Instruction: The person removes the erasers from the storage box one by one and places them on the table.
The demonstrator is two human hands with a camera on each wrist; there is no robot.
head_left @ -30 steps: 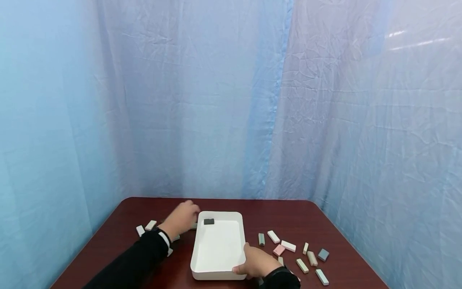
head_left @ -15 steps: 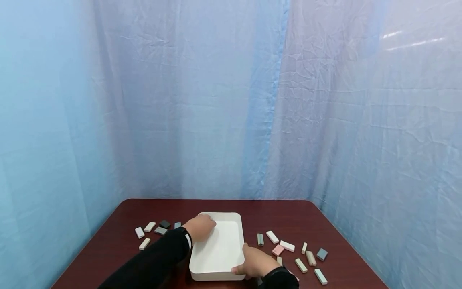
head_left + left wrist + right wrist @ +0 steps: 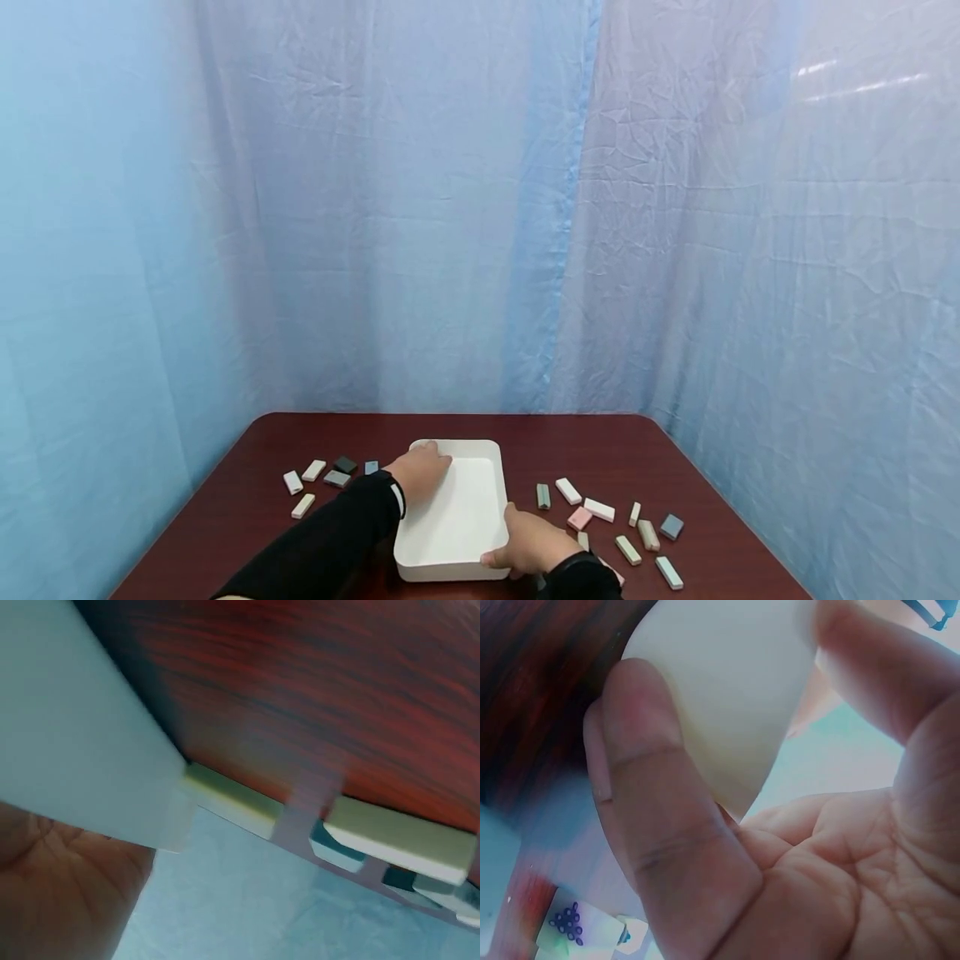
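A shallow white rectangular tray (image 3: pixel 453 542) stands on the dark red table. My right hand (image 3: pixel 536 542) grips its near right corner; in the right wrist view the thumb (image 3: pixel 885 667) lies at the rim and the fingers (image 3: pixel 652 750) curl along the outer wall. My left hand (image 3: pixel 422 473) reaches over the tray's left wall into its far left corner. There its fingertips are out of sight, so whether they hold anything cannot be told. In the left wrist view, the palm (image 3: pixel 60 885) is partly hidden by the tray wall (image 3: pixel 82 735).
Left of the tray lie several small tile-like blocks, among them a white one (image 3: pixel 292 482), a dark one (image 3: pixel 345 465) and a grey one (image 3: pixel 337 478). More blocks are scattered on the right, including a pink one (image 3: pixel 579 518) and a blue-grey one (image 3: pixel 671 527). Blue curtains (image 3: pixel 450 208) surround the table.
My left hand has moved right, from beside the tray into its far left corner, covering the dark block seen there earlier. Blocks on the left came into view. The right hand keeps its grip.
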